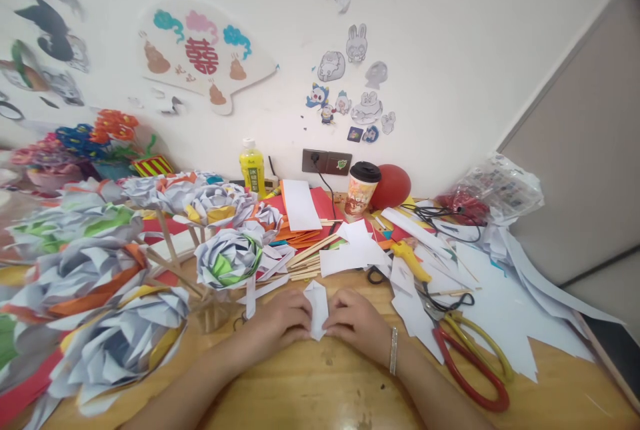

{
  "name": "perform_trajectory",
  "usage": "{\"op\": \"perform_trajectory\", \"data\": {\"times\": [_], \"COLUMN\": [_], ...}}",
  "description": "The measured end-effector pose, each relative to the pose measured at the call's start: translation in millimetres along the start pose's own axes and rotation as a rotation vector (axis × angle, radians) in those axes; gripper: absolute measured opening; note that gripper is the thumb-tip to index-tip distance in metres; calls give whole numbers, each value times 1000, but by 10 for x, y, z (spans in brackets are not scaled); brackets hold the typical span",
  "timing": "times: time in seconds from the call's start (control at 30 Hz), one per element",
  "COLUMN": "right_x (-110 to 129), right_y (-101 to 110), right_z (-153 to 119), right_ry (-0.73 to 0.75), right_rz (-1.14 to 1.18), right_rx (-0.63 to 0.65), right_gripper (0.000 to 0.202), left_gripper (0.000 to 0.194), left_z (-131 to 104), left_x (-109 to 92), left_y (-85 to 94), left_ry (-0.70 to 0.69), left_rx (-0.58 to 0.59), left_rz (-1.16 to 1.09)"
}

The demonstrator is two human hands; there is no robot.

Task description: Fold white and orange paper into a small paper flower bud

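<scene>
- You work at a light-brown wooden table (320, 393) against a white wall (440, 10) bearing paper cutouts.
- Your left hand (284, 317) and right hand (356, 318) both grasp the small folded white paper piece (319, 310) by its side edges, fingertips pinching, at the table's near middle.
- White-petalled folded-paper flowers (227, 258) with coloured inserts crowd your left side.
- Just beyond your hands lie thin pale wooden sticks (311, 261) and cut white paper scraps (353, 253).
- To your right rest red-and-olive-handled metal scissors (473, 367) and a yellow plastic tool (411, 261), among white sheets.
- Counted: one yellow-green plastic bottle (253, 169), one black-lidded patterned cup (361, 191), one round red balloon (395, 187); at least six flowers, overlapping.
</scene>
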State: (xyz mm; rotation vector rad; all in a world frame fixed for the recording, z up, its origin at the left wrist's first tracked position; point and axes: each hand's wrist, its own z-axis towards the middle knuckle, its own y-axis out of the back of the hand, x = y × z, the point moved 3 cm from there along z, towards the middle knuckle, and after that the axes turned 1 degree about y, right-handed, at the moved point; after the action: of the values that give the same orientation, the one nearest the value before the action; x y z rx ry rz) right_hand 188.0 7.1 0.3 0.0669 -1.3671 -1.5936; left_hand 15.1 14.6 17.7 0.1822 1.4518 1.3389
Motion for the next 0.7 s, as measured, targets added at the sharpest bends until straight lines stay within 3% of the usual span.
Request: {"op": "perform_trajectory", "data": {"times": [0.13,0.33,0.57,0.7], "right_x": [-55,-13,46,35], "right_y": [-27,-5,6,-12], "right_z": [17,36,24,24], "right_ry": [-102,-85,-13,-51], "right_rz": [114,92,75,86], "right_rx": [34,101,151,130], "right_gripper": [9,5,7,5], "left_gripper": [17,16,12,10], "left_z": [37,10,-17,-24], "left_x": [52,34,-7,-9], "left_y": [-60,-81,-10,-20], "left_ry": [88,135,83,78], "left_rx": [-27,-21,60,57], "left_rz": [-37,-19,-73,-45]}}
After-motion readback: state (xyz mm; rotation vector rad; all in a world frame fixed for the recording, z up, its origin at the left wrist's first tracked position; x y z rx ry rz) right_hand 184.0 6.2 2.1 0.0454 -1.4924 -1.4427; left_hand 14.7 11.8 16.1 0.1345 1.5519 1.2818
